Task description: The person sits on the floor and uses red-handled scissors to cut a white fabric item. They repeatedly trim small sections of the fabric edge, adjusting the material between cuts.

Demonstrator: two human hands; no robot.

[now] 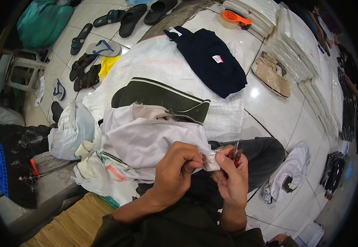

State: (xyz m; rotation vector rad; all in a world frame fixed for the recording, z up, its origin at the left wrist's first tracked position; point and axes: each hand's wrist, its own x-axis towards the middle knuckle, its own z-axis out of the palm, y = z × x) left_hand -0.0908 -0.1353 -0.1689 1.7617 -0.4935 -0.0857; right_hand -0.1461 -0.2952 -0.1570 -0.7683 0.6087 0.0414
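A white garment (146, 133) lies gathered over my lap, with loose threads along its raw edge. My left hand (172, 173) is closed in a pinch beside that edge, where fine threads show at the fingertips. In my right hand (233, 175), the thumb presses a small corner of the same garment against the fingers. The same hand also carries small red-handled scissors (236, 153), blades pointing up and away from the cloth. A dark green piece with white stripes (158, 96) adjoins the garment's far side, its edge frayed.
A white sheet (228, 119) covers the floor ahead, bearing a folded navy garment (212, 61). Packed white stacks (294, 45) and a tape dispenser (233, 18) are at far right. Sandals (132, 19) lie far left; plastic bags (74, 129) sit left. A crumpled white garment (288, 171) lies right.
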